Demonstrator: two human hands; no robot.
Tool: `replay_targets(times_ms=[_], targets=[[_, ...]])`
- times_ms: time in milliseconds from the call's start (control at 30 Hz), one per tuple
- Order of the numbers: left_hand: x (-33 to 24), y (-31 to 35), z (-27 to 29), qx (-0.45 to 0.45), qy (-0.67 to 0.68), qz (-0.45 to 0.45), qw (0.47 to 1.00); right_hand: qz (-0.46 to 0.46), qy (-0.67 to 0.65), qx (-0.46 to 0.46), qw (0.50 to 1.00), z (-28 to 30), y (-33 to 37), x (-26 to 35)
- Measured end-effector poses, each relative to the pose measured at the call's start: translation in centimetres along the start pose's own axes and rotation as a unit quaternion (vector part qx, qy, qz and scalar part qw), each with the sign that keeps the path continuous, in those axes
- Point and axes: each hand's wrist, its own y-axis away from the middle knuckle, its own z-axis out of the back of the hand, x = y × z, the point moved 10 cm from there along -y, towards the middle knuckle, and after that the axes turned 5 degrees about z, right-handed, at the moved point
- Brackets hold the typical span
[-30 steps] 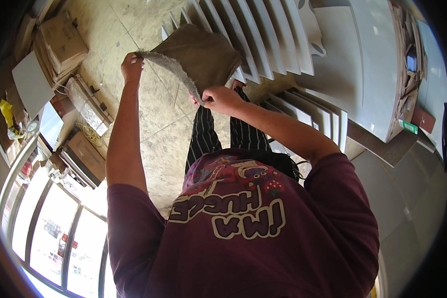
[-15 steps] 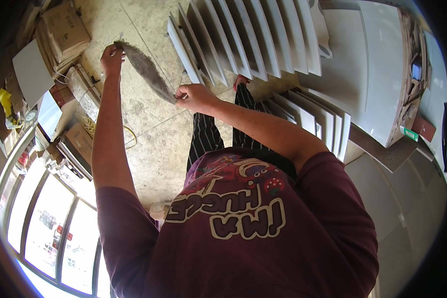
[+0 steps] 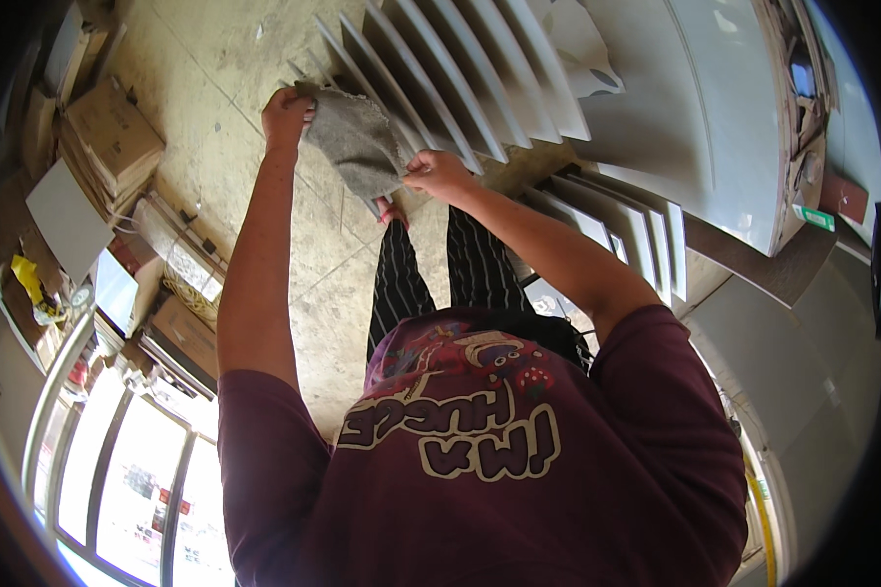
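Note:
A grey-brown cloth (image 3: 352, 140) with ragged edges hangs spread between my two hands, out in front of me above the floor. My left hand (image 3: 286, 119) grips its upper left corner, fingers closed over the edge. At the cloth's right side, my right hand (image 3: 438, 176) pinches the other edge between thumb and fingers. Just behind the cloth and to its right stands a row of upright pale tiles or panels (image 3: 440, 73), close to its far edge. Part of the panels' left end is hidden by the cloth.
More panels (image 3: 646, 225) lean in a lower rack at right, beside large white sheets (image 3: 724, 108). Cardboard boxes (image 3: 113, 132) and flat packs are stacked at left, near a bright glass door (image 3: 137, 479). A concrete floor (image 3: 206, 59) lies between.
The cloth has moved right, nearer the panels, and its flat face now shows where it hung narrow before. Both hands have shifted right with it, and my body has stepped forward.

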Motion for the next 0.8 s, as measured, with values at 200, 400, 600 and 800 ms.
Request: replay_targets(times_ms=[200,400,600,800], targets=[[-8.7,0.8,-6.3,0.04,-0.029,-0.07,0.996,-0.06,-0.165,-0.017,0.984,7.7,2.0,-1.6],[-16.4,1.5,-12.3,0.083,-0.025,-0.137,0.987,-0.035,-0.223,-0.149,0.963,18.3,6.0,0.8],[-26.6,4.5,-18.8,0.155,-0.018,-0.26,0.953,0.054,-0.224,-0.238,0.944,27.8,11.0,5.4],[-35.9,8.9,-21.1,0.182,0.043,-0.335,0.923,0.16,-0.188,-0.31,0.918,33.5,16.9,12.3]])
